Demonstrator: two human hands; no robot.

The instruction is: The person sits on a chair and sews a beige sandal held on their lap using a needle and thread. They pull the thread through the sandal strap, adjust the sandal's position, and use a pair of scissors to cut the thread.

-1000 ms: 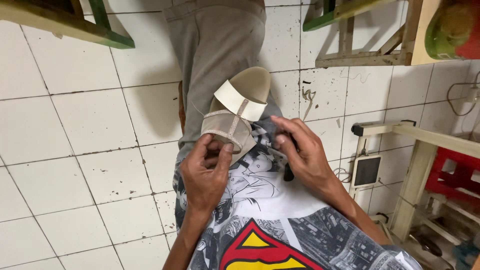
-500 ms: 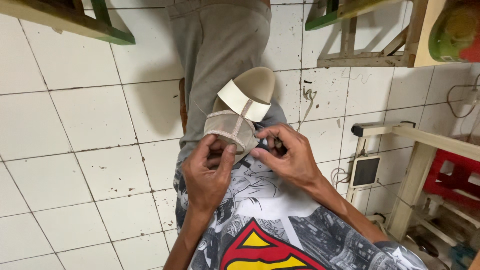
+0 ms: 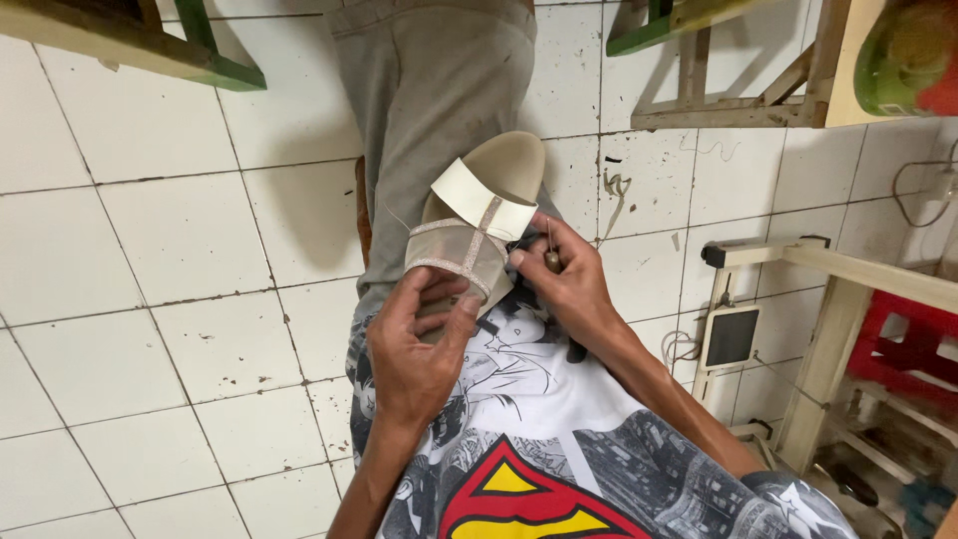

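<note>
On our lap, over the grey trouser leg (image 3: pixel 429 110), we've got the cream sandal (image 3: pixel 477 225), toe pointing away. Our left hand (image 3: pixel 419 349) grips its near end from below, thumb and fingers wrapped round the sole. Our right hand (image 3: pixel 569 289) pinches a small dark-tipped tool (image 3: pixel 550 260) against the sandal's side, just by the straps. The cream band and glittery T-strap look already fixed; we judge the side edge is being finished, though how much remains we can't tell. Beneath us, a white tiled floor (image 3: pixel 150 299), scuffed and speckled. Green-edged wooden benches (image 3: pixel 150 50) up top, a pale wooden frame (image 3: pixel 848 279) and red crate (image 3: pixel 908 339) to the right.
</note>
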